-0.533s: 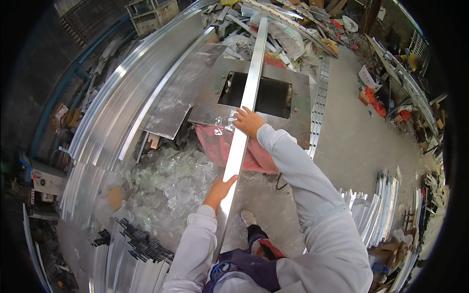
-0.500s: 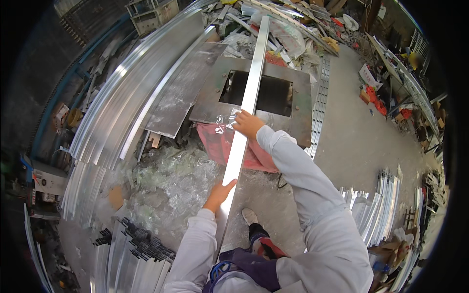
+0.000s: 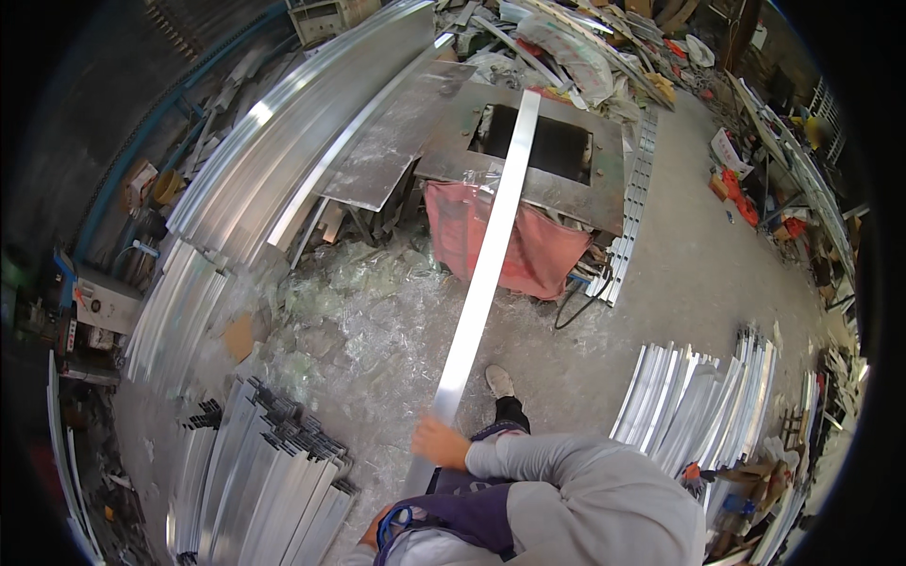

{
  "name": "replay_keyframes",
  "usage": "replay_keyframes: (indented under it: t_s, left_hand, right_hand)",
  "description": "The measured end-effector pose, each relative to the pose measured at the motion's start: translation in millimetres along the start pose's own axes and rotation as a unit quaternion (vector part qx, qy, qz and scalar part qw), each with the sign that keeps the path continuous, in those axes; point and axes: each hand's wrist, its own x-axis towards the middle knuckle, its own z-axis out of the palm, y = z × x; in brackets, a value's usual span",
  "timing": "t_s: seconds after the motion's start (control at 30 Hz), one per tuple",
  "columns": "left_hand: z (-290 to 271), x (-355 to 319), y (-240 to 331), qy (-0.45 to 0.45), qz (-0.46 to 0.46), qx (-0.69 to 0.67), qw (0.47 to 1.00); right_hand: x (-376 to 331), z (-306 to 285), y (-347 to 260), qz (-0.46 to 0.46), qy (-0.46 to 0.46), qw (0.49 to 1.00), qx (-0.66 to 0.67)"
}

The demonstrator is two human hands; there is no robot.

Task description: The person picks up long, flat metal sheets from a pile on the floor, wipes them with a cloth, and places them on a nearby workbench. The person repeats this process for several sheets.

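A long, shiny aluminium profile [image 3: 491, 245] slants from my body up over the metal-topped stand [image 3: 453, 151] with a dark rectangular opening. My right hand [image 3: 442, 441] is closed over the profile near its lower end, slightly blurred, with the fingers curled at its left edge. Low in the picture, close to my waist, only a bit of my left hand [image 3: 377, 524] shows; its fingers are hidden, so its grip is unclear. The far end of the profile lies over the opening. Red cloth [image 3: 543, 255] hangs down the stand's near side beneath the profile.
Stacked long profiles [image 3: 283, 141] stretch along the left. Bundles of profiles lie at lower left [image 3: 255, 481] and lower right [image 3: 679, 396]. Crumpled clear plastic film [image 3: 349, 283] covers floor left of the stand. A perforated metal rail [image 3: 634, 208] runs along its right side.
The profile has been drawn back toward me; its far end now lies over the opening. My right hand has come down near my waist, and my left hand has dropped to the lower edge.
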Motion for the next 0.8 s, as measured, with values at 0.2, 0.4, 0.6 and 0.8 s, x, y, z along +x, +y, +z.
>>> replay_keyframes:
  t_s: [0.2,0.4,0.6,0.8]
  left_hand:
    - [6,-62,33,0.042,-0.088,0.052,0.994]
    - [26,19,195,0.085,0.009,0.126,0.988]
    - [82,166,473,0.178,0.202,0.198,0.942]
    - [109,283,673,0.152,0.260,0.150,0.942]
  right_hand:
    - [-7,24,-45,-0.063,-0.031,0.986,0.154]
    - [-1,-78,89,0.066,0.057,0.985,0.151]
    - [-53,-152,182,0.341,0.231,0.902,0.130]
    - [-100,-141,207,0.404,0.252,0.868,0.143]
